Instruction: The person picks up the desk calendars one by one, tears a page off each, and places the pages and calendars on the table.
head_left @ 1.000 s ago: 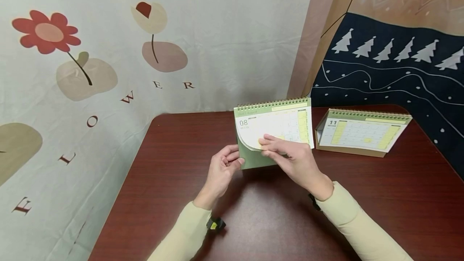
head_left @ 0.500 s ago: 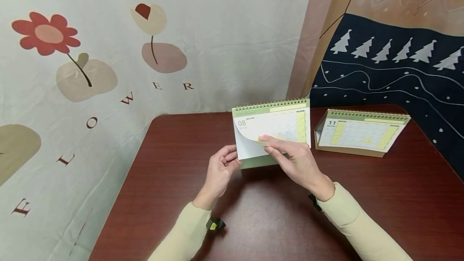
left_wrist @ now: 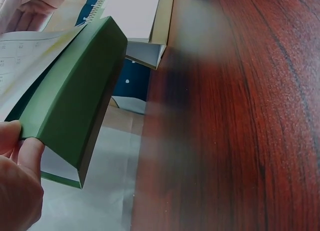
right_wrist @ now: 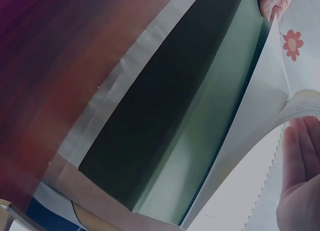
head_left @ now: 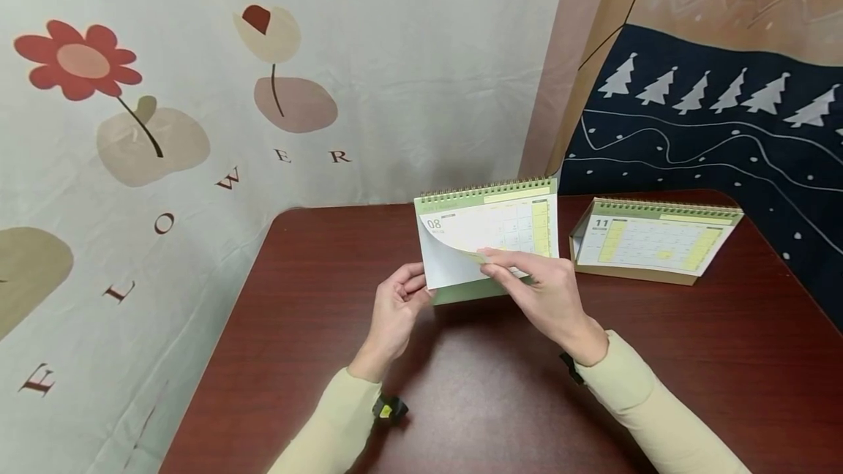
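A green spiral-bound desk calendar [head_left: 500, 200] is held tilted up in front of me, its page marked 08 [head_left: 477, 225] facing me. My left hand [head_left: 395, 309] pinches its lower left corner, thumb in front; the left wrist view shows thumb and finger at the end of the green stand [left_wrist: 75, 86]. My right hand [head_left: 546, 287] pinches the lower edge of the 08 page between thumb and fingers. That page's left corner curls up, baring a white sheet [head_left: 441, 262] beneath. In the right wrist view the curled page stands apart from the green backing [right_wrist: 200, 136].
A second desk calendar [head_left: 658, 243], open at page 11, stands on the dark red wooden table [head_left: 316, 291] to the right. Behind the table hangs a pale cloth [head_left: 421, 57] printed with flowers, and a dark cloth [head_left: 698, 137] with trees is at the right.
A white sheet has dropped from the curled pages over the green backing. The 08 page stays in my right fingers, its left corner curling more. The calendar has shifted slightly left.
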